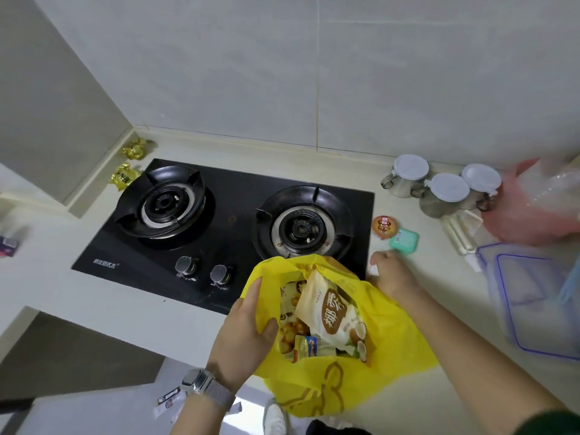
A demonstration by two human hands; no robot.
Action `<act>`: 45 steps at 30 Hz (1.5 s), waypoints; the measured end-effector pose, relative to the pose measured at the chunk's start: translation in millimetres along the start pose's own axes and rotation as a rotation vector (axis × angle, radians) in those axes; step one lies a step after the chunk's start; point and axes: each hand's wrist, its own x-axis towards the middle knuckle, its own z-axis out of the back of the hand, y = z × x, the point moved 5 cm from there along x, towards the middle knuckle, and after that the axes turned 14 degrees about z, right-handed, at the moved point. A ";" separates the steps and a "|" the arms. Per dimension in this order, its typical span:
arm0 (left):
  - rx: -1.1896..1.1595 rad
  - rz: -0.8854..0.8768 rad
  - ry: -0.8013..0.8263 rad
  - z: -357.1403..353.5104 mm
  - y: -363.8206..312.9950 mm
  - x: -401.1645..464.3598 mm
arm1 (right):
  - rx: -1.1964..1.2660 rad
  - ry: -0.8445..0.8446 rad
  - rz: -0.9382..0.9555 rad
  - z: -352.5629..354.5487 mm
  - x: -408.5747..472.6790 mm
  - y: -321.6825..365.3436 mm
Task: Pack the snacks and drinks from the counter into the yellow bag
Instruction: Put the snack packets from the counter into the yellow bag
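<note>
The yellow bag [392, 337] sits open at the counter's front edge, in front of the stove. My left hand [244, 334] grips its left rim and holds the mouth open. Inside lie a white and brown coconut snack pack [332, 312], a pack of yellow balls [290, 328] and a small yellow-blue packet [306, 346]. My right hand [394, 274] reaches past the bag's right side, fingers extended toward the counter. Just beyond it lie an orange round cup [385, 227] and a green square pack [404, 241]. Two gold-wrapped snacks [135, 148] [123, 176] lie far left, behind the stove.
A black two-burner gas stove [226, 215] fills the middle of the counter. Three lidded glass jars [439, 189] stand at the back right beside a pink plastic bag [533, 208]. Clear blue-rimmed containers [539, 302] lie at the right. A small purple box [8, 246] sits far left.
</note>
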 end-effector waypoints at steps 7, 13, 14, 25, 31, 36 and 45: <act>-0.001 0.009 0.020 -4.8 1.6 -0.1 | 0.499 -0.651 -0.038 59.7 -37.8 9.8; -0.006 0.020 0.043 -6.5 0.5 1.3 | 1.344 -0.307 0.081 50.4 -83.5 75.9; -0.002 0.015 0.050 -7.2 -0.7 1.2 | 1.403 -0.206 0.057 38.3 -88.6 82.6; -0.008 -0.084 0.099 -12.8 -18.1 -0.7 | 0.823 -0.018 -0.014 -9.7 -74.2 72.9; 0.002 -0.127 0.023 -3.2 -23.3 7.7 | 0.970 -0.203 -0.125 10.8 -62.7 54.2; 0.088 -0.128 0.066 -6.0 -14.7 7.0 | 0.693 -0.030 -0.090 -5.9 -59.5 55.1; 0.108 -0.089 0.057 -5.2 -1.5 3.8 | 0.528 0.277 0.090 34.8 -90.5 55.8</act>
